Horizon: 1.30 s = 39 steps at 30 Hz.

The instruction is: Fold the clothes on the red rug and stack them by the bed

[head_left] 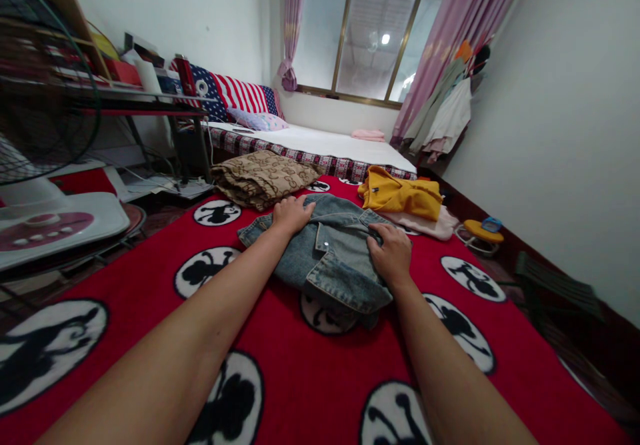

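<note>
A blue-grey denim jacket (345,258) lies partly folded in a heap on the red blanket (300,378), with a buttoned pocket flap facing up. My left hand (293,214) grips its far left part, fingers bent over the cloth and thumb toward the right. At the jacket's right side, my right hand (391,250) has its fingers curled into the denim. Some fingertips are hidden in the fabric. Just beyond my left hand is a folded brown patterned cloth (265,175). A folded yellow garment (403,194) rests on a pale pink one (433,224) past my right hand.
A fan (55,218) stands on a stool at the left, beside a cluttered desk (150,102). Farther back is a white-topped bed (320,140) under the window. Along the right wall are hanging clothes (447,115), a yellow stool (483,232) and a dark folding chair (557,285).
</note>
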### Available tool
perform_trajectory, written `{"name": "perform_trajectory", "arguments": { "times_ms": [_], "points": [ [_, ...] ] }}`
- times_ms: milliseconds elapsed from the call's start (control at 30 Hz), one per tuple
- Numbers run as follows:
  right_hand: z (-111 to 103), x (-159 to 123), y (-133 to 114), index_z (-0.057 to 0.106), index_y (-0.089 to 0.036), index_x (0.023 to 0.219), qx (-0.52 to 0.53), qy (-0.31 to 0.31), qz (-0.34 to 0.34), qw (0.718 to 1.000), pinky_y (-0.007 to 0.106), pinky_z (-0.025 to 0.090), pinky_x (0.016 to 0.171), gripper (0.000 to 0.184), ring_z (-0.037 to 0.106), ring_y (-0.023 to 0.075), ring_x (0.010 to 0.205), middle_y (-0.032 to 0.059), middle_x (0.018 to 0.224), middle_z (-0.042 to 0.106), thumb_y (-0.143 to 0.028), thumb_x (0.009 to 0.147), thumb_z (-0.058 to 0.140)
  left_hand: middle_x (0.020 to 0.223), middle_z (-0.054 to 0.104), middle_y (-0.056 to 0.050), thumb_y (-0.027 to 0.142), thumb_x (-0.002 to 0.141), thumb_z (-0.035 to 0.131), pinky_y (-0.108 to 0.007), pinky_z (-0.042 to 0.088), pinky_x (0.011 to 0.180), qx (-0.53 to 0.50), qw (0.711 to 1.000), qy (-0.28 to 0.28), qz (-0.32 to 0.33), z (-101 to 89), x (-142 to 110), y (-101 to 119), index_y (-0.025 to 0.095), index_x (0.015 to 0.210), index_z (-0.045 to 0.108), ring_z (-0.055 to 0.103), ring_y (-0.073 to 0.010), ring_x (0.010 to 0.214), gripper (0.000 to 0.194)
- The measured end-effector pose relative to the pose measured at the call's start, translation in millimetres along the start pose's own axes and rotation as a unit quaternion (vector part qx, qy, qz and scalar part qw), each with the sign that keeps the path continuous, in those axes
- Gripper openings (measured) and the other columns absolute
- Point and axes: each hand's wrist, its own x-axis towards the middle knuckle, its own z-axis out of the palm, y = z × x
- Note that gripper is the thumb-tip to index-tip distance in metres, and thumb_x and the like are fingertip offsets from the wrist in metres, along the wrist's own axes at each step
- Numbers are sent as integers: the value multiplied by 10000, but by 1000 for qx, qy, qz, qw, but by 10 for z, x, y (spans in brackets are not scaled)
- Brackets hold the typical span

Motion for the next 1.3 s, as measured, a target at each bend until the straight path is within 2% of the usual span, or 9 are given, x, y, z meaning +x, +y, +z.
{"name": "perform_trajectory", "arguments": {
  "times_ms": [1300],
  "points": [
    [-4,6,-2,698,-198,1108,1,2,2,1000,381,369,922,295,562,253,1032,68,1126,691,-238,841,579,1265,625,-146,536,963,321,-440,462,935,-1,999,30,10,56,24,-13,224,1365,541,586,-329,1153,554]
  ]
}}
